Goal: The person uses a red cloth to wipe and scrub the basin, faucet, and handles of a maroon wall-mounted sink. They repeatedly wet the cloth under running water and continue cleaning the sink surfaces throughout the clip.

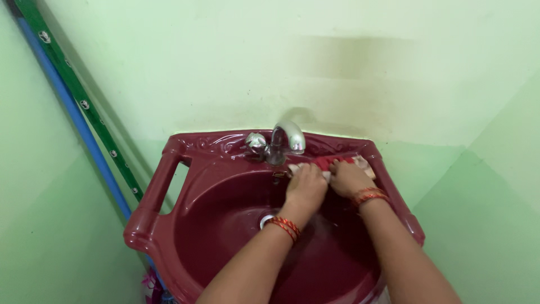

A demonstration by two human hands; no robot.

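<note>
A dark red wash basin (169, 186) hangs on a pale green wall. My left hand (306, 186) and my right hand (349, 177) press side by side on a red and cream cloth (329, 162) at the basin's back rim, just right of the chrome tap (287, 139). Both hands' fingers are curled over the cloth. Red bangles circle each wrist. The drain (266, 219) shows beside my left wrist.
A blue pole (79, 124) and a green patterned pole (73, 84) lean diagonally against the wall to the left. Something pink and patterned (151, 282) lies below the basin's left corner. A dark stain marks the wall above the tap.
</note>
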